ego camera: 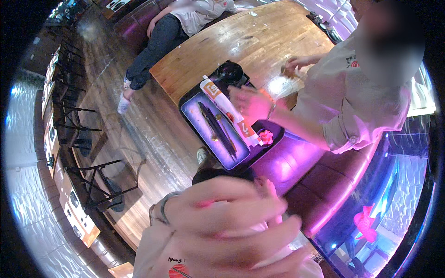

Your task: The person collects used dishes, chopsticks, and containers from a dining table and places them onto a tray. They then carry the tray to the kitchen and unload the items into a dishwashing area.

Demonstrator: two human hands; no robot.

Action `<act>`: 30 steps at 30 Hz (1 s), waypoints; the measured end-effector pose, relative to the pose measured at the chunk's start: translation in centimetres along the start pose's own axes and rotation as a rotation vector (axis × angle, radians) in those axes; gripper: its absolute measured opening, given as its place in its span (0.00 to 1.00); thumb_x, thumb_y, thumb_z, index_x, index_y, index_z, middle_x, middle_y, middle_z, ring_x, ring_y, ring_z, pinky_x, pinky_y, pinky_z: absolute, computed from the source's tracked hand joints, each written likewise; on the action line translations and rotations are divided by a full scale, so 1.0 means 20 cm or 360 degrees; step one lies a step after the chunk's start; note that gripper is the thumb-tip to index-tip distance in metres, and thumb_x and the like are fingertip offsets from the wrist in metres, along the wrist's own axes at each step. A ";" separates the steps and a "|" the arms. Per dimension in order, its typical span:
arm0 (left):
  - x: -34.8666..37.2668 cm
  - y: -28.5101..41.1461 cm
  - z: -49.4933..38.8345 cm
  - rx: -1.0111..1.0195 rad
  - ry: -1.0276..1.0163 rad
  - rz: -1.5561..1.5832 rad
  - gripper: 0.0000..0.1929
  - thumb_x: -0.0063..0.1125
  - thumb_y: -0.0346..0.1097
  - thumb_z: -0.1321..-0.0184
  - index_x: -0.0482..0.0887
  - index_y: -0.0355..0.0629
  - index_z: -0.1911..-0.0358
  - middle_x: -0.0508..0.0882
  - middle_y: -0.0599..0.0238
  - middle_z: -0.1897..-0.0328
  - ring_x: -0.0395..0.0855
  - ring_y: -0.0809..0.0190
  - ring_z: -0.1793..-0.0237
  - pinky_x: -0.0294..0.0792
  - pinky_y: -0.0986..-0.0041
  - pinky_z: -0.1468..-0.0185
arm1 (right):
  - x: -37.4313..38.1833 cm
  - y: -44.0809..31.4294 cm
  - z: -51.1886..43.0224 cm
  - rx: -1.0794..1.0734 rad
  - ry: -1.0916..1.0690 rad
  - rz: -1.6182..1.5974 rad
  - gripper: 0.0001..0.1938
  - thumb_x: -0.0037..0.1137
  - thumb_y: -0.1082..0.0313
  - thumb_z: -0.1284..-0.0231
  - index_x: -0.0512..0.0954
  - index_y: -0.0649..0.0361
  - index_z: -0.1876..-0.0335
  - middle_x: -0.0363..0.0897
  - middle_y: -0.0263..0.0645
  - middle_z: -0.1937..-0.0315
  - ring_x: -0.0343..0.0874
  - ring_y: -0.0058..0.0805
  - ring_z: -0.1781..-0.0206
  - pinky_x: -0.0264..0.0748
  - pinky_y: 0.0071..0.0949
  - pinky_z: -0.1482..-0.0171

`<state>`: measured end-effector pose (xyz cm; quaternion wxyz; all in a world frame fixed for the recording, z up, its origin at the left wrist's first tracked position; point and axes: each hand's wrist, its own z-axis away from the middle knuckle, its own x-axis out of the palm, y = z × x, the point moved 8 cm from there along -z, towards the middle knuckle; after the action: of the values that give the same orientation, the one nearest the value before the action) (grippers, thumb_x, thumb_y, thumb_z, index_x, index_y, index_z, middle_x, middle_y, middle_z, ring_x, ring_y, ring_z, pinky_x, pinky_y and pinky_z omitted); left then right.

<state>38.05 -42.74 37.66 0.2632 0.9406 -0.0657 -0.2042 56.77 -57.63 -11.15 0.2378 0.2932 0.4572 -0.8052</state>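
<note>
My left hand (229, 222), large and blurred, is raised close to the camera with its fingers apart, holding nothing; a band circles its wrist. Behind its fingers a small part of my right hand (268, 189) shows near the tray's lower end; its grip is hidden. The black tray (252, 158) bears a pale rectangular dish (193, 120) with dark chopsticks and thin utensils. Alongside lie a long printed paper packet (222, 100), a black round bowl (229, 72) and a small dish of pink food (266, 137).
A co-worker's blurred hand (248, 104) is over the tray's right side, the other hand (295, 66) above the wooden table (208, 52). Another person (156, 48) sits beyond. A purple-lit bench (323, 177) lies right; chairs (100, 180) and set tables (74, 212) stand left.
</note>
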 end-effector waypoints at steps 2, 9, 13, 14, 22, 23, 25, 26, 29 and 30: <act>0.17 -0.06 0.02 0.0102 -0.0261 0.0028 0.21 0.63 0.36 0.50 0.86 0.55 0.49 0.84 0.68 0.51 0.82 0.61 0.50 0.72 0.69 0.50 | 0.00 0.00 0.04 -0.0076 0.0161 -0.0109 0.21 0.53 0.49 0.31 0.77 0.59 0.45 0.85 0.50 0.61 0.85 0.46 0.57 0.80 0.43 0.54; 0.11 -0.94 0.46 -0.0734 -0.0514 -0.0158 0.18 0.57 0.34 0.34 0.78 0.43 0.42 0.80 0.56 0.40 0.76 0.49 0.40 0.66 0.59 0.37 | 0.19 0.18 -0.07 0.0787 0.0708 -0.1198 0.26 0.51 0.46 0.28 0.71 0.61 0.38 0.82 0.41 0.62 0.84 0.32 0.57 0.78 0.32 0.61; -0.33 -1.76 0.94 -0.1495 -0.0040 -0.0512 0.28 0.52 0.45 0.29 0.67 0.36 0.31 0.79 0.48 0.39 0.76 0.50 0.38 0.65 0.59 0.34 | 0.31 0.14 -0.21 0.1060 0.1179 -0.1640 0.29 0.46 0.38 0.28 0.67 0.56 0.36 0.76 0.37 0.53 0.78 0.23 0.62 0.75 0.25 0.65; -0.38 -1.99 1.08 -0.1739 -0.0142 -0.0554 0.29 0.50 0.47 0.28 0.67 0.34 0.31 0.78 0.46 0.37 0.75 0.48 0.37 0.64 0.60 0.32 | 0.32 0.11 -0.28 0.1016 0.1239 -0.1708 0.29 0.44 0.38 0.27 0.67 0.56 0.36 0.75 0.37 0.51 0.78 0.23 0.59 0.75 0.26 0.62; 0.01 -2.87 1.49 -0.1713 -0.0740 -0.0211 0.30 0.38 0.53 0.25 0.73 0.29 0.36 0.75 0.38 0.34 0.71 0.42 0.32 0.60 0.58 0.28 | 0.47 -0.01 -0.33 0.1000 0.1556 -0.1690 0.27 0.38 0.48 0.21 0.77 0.70 0.46 0.80 0.39 0.51 0.75 0.26 0.48 0.70 0.29 0.43; 0.06 -2.91 1.47 -0.1601 -0.0724 -0.0160 0.31 0.37 0.53 0.24 0.73 0.28 0.36 0.75 0.38 0.35 0.71 0.42 0.32 0.60 0.59 0.28 | 0.47 -0.03 -0.34 0.0935 0.1531 -0.1614 0.27 0.37 0.48 0.21 0.77 0.71 0.49 0.81 0.41 0.54 0.74 0.27 0.53 0.71 0.30 0.46; 0.12 -2.99 1.46 -0.1648 -0.0677 -0.0122 0.30 0.36 0.52 0.24 0.74 0.30 0.37 0.76 0.38 0.35 0.71 0.42 0.33 0.60 0.58 0.29 | 0.46 -0.05 -0.34 0.0953 0.1491 -0.1412 0.28 0.37 0.47 0.21 0.77 0.71 0.54 0.82 0.45 0.61 0.73 0.28 0.60 0.71 0.33 0.53; 0.15 -3.03 1.43 -0.1626 -0.0614 -0.0099 0.29 0.36 0.52 0.24 0.74 0.30 0.37 0.76 0.38 0.35 0.71 0.41 0.33 0.60 0.58 0.29 | 0.46 -0.05 -0.34 0.1035 0.1462 -0.1277 0.28 0.37 0.47 0.21 0.77 0.71 0.56 0.81 0.47 0.65 0.72 0.28 0.63 0.71 0.35 0.56; 0.21 -3.08 1.40 -0.1510 -0.0831 -0.0339 0.26 0.38 0.51 0.25 0.76 0.35 0.40 0.80 0.40 0.44 0.74 0.40 0.38 0.63 0.54 0.34 | 0.39 -0.09 -0.31 0.1123 0.1579 -0.0848 0.29 0.35 0.44 0.22 0.78 0.67 0.58 0.79 0.58 0.71 0.78 0.49 0.66 0.71 0.47 0.61; 0.22 -3.09 1.40 -0.1541 -0.0908 -0.0437 0.25 0.39 0.51 0.25 0.76 0.36 0.41 0.81 0.41 0.46 0.74 0.40 0.39 0.63 0.53 0.35 | 0.39 -0.10 -0.31 0.1229 0.1533 -0.0761 0.29 0.34 0.43 0.22 0.78 0.65 0.59 0.80 0.61 0.67 0.81 0.59 0.61 0.72 0.50 0.58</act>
<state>31.34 -4.16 -18.00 0.6066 0.6206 0.0896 -0.4888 51.42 -52.11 -17.85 -0.3008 0.5750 0.2434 -0.7208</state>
